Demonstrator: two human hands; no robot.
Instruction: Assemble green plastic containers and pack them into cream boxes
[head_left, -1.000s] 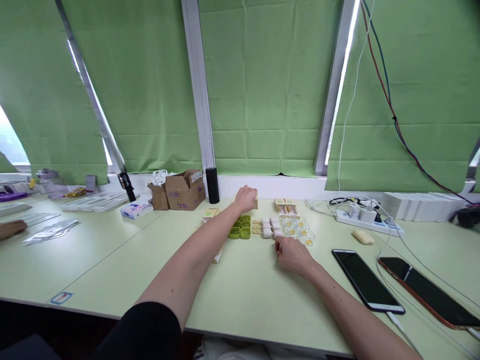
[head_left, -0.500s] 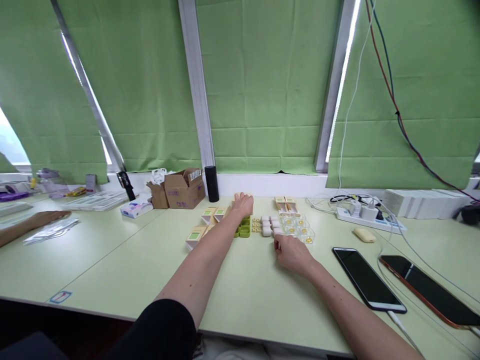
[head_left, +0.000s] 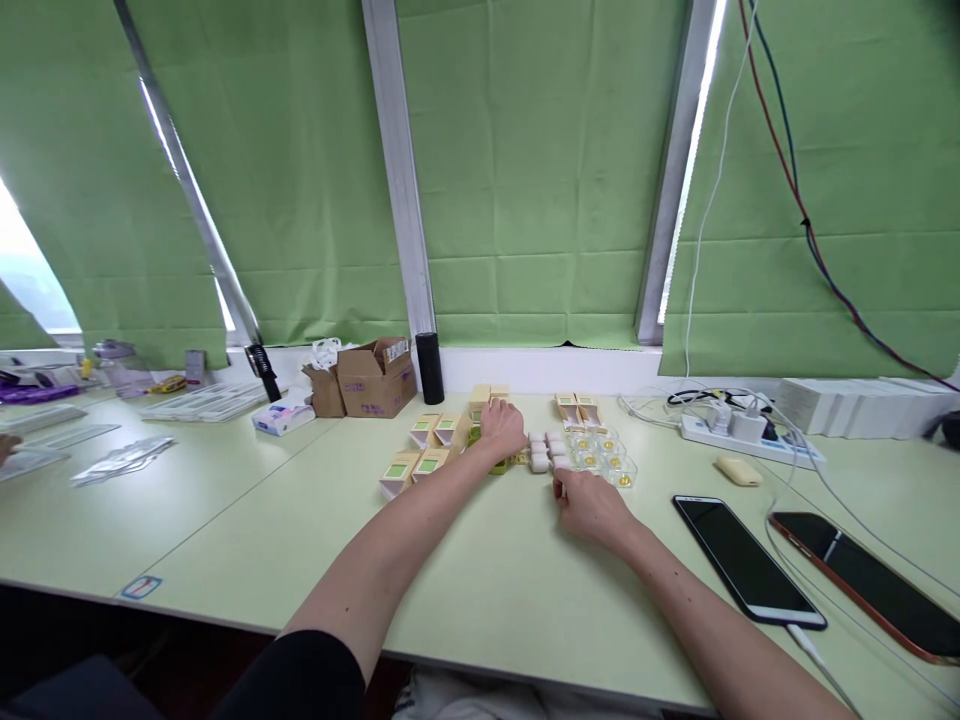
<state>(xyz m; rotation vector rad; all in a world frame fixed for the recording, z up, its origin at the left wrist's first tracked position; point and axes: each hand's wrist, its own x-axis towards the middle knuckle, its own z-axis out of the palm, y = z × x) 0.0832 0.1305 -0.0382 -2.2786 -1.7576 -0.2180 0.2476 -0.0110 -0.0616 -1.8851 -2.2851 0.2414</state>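
My left hand (head_left: 503,426) reaches over the green square trays (head_left: 497,467), its fingers curled down and covering part of them and the small yellow pieces (head_left: 519,458) beside. Whatever is between those fingers is hidden. Closer to me, my right hand (head_left: 592,505) is closed, fingertips against the front edge of a group of white rounded blocks (head_left: 539,462). Its grip is hidden from view. Clear cups with yellow centres (head_left: 623,480) stand in rows just right of the blocks. Cream boxes with green tops (head_left: 397,472) sit left of my left hand, more boxes (head_left: 480,396) behind it.
Two open cream boxes (head_left: 578,410) stand at the back. At right lie two phones (head_left: 746,560), a beige oval object (head_left: 739,471) and a power strip (head_left: 750,440) with cables. A cardboard box (head_left: 376,380) and black cylinder (head_left: 430,368) stand back left. Another person's hand (head_left: 7,447) shows far left.
My left hand has drawn back from the far boxes to above the green trays. The right hand stays by the white blocks. The other person's hand has pulled away left from the plastic bags.
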